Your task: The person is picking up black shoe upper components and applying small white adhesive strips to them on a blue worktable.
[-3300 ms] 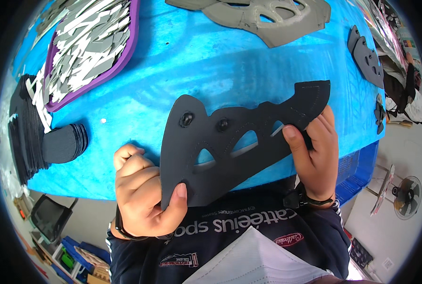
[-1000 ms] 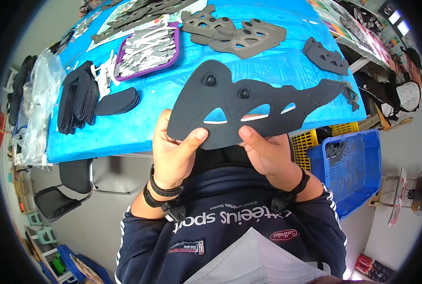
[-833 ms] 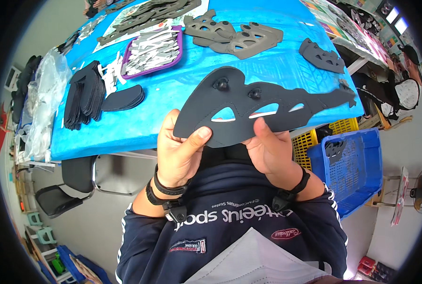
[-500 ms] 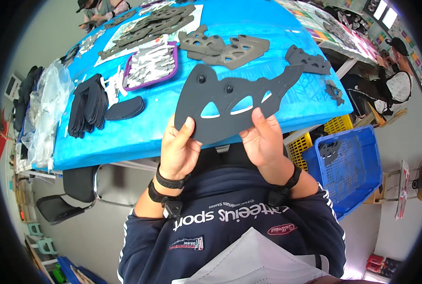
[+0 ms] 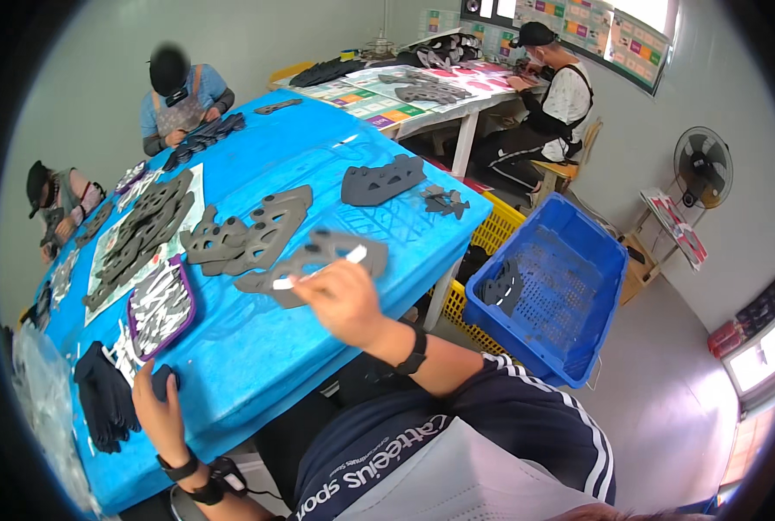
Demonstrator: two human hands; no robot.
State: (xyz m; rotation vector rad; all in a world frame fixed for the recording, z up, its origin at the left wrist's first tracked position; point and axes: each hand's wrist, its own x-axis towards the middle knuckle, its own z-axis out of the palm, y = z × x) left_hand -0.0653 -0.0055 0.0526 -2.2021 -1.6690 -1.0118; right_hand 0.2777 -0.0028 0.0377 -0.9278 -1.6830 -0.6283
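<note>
My right hand (image 5: 346,300) is closed on the edge of a dark foam piece (image 5: 301,269) with cut-out holes. It is held over the near right part of the table and smeared by motion; white patches show at its holes or edge. My left hand (image 5: 157,408) is at the near left, with fingers and thumb around dark oval foam pads (image 5: 164,380), largely hidden by the hand. Just left of it lies a stack of long black pads (image 5: 103,399). A purple-rimmed tray (image 5: 183,326) of white and grey strips stands beyond my left hand.
More grey foam pieces (image 5: 257,230) lie on the blue table (image 5: 274,382). A blue crate (image 5: 570,347) with dark pieces and a yellow crate (image 5: 497,227) stand right of it. Two people work at the far left, one at another table. A fan (image 5: 702,165) stands right.
The view has turned right. My left hand has let go of the large foam piece and moved to the oval pads. My right hand has carried the foam piece rightward.
</note>
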